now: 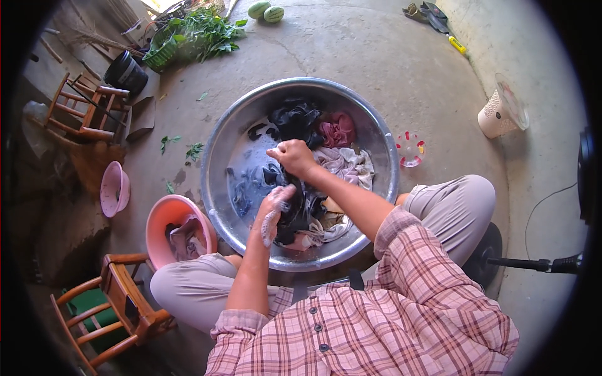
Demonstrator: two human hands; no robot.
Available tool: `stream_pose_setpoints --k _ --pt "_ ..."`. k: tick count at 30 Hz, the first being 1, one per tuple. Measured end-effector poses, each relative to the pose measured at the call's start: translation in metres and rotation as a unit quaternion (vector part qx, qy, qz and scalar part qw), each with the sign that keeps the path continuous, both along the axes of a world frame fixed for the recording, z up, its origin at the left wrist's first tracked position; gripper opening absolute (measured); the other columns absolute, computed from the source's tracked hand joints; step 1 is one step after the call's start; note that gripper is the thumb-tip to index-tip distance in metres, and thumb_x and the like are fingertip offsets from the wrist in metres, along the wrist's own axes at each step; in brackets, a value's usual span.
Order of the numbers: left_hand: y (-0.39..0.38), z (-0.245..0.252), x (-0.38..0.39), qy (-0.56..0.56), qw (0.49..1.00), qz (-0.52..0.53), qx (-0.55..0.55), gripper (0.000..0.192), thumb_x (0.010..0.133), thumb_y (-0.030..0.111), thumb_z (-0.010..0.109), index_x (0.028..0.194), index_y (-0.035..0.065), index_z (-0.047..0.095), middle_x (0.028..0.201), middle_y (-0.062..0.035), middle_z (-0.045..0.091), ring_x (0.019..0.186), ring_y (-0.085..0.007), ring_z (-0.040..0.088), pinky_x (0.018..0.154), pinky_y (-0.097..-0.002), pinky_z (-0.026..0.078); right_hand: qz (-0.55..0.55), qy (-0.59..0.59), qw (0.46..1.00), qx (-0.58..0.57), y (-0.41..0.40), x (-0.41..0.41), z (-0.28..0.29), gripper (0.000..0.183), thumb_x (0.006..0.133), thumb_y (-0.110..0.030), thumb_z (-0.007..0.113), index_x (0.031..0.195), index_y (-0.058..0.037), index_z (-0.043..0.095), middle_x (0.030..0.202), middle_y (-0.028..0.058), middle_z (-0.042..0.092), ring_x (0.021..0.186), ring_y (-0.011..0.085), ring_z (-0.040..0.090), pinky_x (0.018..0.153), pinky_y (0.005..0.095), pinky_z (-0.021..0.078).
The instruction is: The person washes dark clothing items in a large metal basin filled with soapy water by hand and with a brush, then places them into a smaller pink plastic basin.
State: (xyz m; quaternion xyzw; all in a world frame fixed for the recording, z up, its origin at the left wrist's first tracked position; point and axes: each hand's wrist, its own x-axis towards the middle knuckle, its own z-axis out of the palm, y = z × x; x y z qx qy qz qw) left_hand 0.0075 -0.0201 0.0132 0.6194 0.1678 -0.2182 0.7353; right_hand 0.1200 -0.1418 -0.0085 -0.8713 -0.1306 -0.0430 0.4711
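Observation:
A large round metal basin stands before me, holding soapy water and a heap of wet clothes. Near its middle my right hand is closed in a fist on a dark wet garment. Streaked with suds, my left hand is against the same garment, nearer to me; its grip is partly hidden. Beyond my hands lie a black cloth and a dark pink cloth. Pale cloths are bunched along the right side. Bluish dark fabric is in the foamy water at left.
A pink bucket with clothes sits by my left knee, a smaller pink basin beyond. Wooden chairs stand at left. Right of the basin are a clear lid and a white perforated container. Leafy greens and watermelons lie farther off.

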Motion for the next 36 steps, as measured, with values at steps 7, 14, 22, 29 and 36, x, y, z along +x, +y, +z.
stream_pose_setpoints --k 7,14,22,29,36 --pt "0.038 0.01 0.019 -0.03 0.949 0.182 -0.255 0.024 0.084 0.028 0.069 0.095 0.008 0.065 0.093 -0.008 0.068 0.081 -0.0223 0.067 0.075 -0.035 0.055 0.296 0.304 0.896 -0.134 -0.047 0.005 0.017 0.051 0.066 -0.049 0.081 0.094 -0.0067 0.072 0.081 0.0055 0.067 0.077 0.0149 0.06 0.073 0.0322 0.0477" --pt "0.062 -0.023 0.017 -0.051 0.927 0.325 -0.181 0.034 0.084 0.025 0.069 0.112 0.0079 0.061 0.109 -0.008 0.062 0.101 -0.0229 0.059 0.088 -0.0355 0.048 0.155 0.359 0.726 0.565 -0.045 -0.023 0.01 0.03 0.087 -0.023 0.067 0.109 -0.0024 0.064 0.113 0.0043 0.065 0.088 0.015 0.063 0.082 0.03 0.0516" --pt "0.059 -0.068 0.004 -0.036 0.926 0.253 -0.277 0.031 0.095 0.037 0.053 0.103 0.0079 0.059 0.093 -0.007 0.061 0.085 -0.0215 0.059 0.076 -0.0379 0.05 0.166 0.013 0.978 0.122 0.053 -0.099 0.055 0.034 0.079 -0.033 0.072 0.095 -0.0074 0.056 0.087 0.0194 0.063 0.086 0.0312 0.064 0.078 0.039 0.0488" --pt "0.024 -0.073 0.008 -0.09 0.866 0.255 -0.421 0.026 0.101 0.032 0.041 0.095 0.0146 0.059 0.085 -0.0017 0.056 0.078 -0.014 0.055 0.077 -0.0258 0.046 0.007 -0.183 0.98 -0.072 0.052 -0.061 0.017 0.026 0.088 -0.025 0.056 0.07 -0.0094 0.064 0.068 0.0112 0.063 0.063 0.0282 0.064 0.057 0.0396 0.0502" --pt "0.039 -0.098 0.003 -0.028 0.919 0.229 -0.319 0.025 0.096 0.029 0.046 0.101 0.0095 0.061 0.09 -0.0067 0.06 0.089 -0.0161 0.057 0.082 -0.0302 0.046 0.062 -0.178 0.981 0.046 0.074 -0.127 0.038 0.029 0.089 -0.026 0.057 0.065 -0.0099 0.058 0.063 0.0111 0.059 0.059 0.0292 0.062 0.053 0.0403 0.0488"
